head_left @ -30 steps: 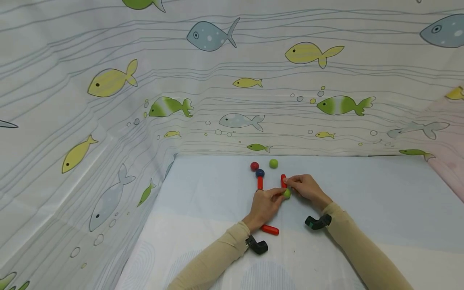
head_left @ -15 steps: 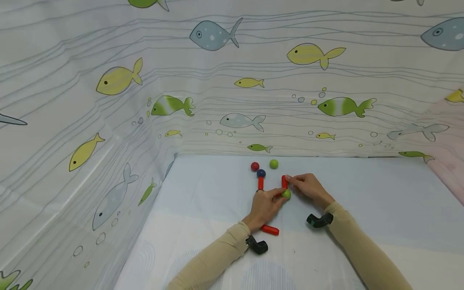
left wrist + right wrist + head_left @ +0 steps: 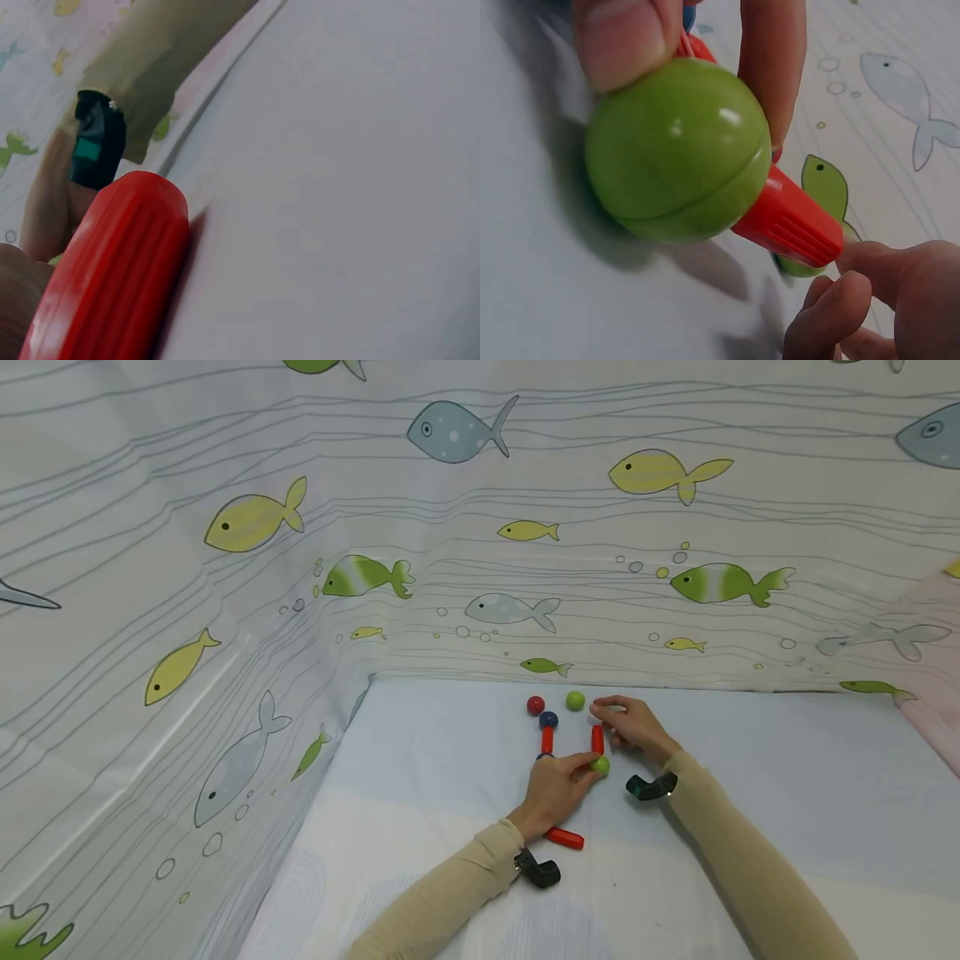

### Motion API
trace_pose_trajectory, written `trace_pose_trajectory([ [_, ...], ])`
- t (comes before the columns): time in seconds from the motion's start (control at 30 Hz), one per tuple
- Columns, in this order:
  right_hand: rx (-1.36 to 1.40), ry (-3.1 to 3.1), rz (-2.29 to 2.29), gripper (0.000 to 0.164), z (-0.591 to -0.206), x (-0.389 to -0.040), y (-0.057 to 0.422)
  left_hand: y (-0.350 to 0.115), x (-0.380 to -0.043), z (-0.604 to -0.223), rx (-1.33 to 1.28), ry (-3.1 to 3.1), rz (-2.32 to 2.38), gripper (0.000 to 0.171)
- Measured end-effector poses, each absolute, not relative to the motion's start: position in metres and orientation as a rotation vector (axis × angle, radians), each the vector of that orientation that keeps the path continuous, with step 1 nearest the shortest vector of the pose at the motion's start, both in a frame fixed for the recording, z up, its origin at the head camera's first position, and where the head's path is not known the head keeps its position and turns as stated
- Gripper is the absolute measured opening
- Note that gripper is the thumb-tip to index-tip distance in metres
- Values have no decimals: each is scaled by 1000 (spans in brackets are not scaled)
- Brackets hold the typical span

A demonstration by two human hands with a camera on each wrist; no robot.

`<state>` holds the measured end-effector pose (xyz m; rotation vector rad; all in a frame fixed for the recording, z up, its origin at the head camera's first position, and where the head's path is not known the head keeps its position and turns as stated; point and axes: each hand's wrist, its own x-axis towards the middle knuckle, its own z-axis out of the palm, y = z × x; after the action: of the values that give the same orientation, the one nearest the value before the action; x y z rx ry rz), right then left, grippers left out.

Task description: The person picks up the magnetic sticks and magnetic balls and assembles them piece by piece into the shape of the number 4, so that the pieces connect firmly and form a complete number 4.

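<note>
My left hand (image 3: 555, 789) pinches a glossy green ball (image 3: 675, 150) between thumb and finger. A red ribbed stick (image 3: 795, 221) extends from that ball, pointing away from me, and appears joined to it. My right hand (image 3: 633, 727) is just beyond the stick's far end, its fingers bent loosely with nothing between them. Another green ball (image 3: 575, 700) lies a little left of its fingertips. A second red stick (image 3: 547, 740) has a dark blue ball (image 3: 548, 720) at its far end; a dark ball at its near end is mostly hidden by my left hand.
A red ball (image 3: 536, 705) lies beside the blue one. Another red stick (image 3: 565, 838) rests under my left wrist and looms large in the left wrist view. A fish-patterned sheet (image 3: 510, 610) rises behind and left of the pale tabletop (image 3: 750, 777).
My right hand has let go of the red stick and moved up, away from me, towards the far green ball. My left hand still pinches its green ball; the view has shifted slightly.
</note>
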<state>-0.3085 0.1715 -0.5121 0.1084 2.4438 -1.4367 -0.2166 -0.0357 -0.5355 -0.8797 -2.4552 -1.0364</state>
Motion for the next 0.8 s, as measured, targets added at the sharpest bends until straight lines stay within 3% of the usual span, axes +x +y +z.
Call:
trace_pose_trajectory([
  [0.4, -13, 2469, -1346, 65, -509, -333, 157, -36, -218, -537, -896, -2439, -1031, 29],
  [0.8, -117, 2515, -1238, 62, -510, -332, 163, -36, -216, -535, -890, -2442, -982, 28],
])
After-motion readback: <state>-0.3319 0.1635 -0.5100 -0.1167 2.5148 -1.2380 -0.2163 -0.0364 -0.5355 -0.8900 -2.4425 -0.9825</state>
